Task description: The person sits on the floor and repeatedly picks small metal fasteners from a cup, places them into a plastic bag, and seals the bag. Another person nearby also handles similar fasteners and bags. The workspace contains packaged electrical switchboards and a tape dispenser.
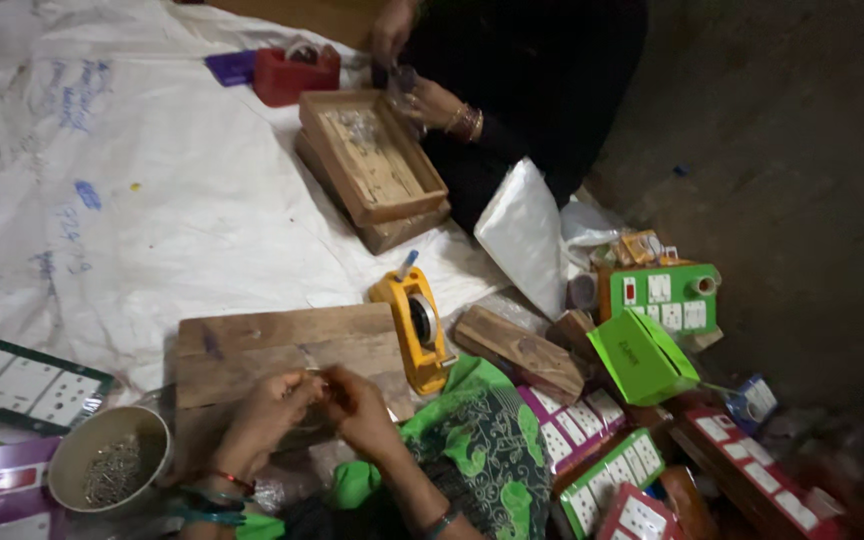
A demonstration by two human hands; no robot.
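Hands meet at lower left, left hand [267, 405] and right hand [357, 400] pinching something unseen over the rough wooden board [252, 345], steadying close work.

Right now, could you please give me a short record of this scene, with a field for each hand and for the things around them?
Left hand: over the flat wooden board, fingers curled towards the right hand; any held item is too small to tell.
Right hand: meets the left hand above the board's near edge.
Beside the left hand: round metal bowl of small metal pieces.
Right of the board: yellow tape dispenser.
Further right: green and red cartons.
Opposite: another person's hands at stacked shallow wooden trays.
Ground cover: white plastic sheet.
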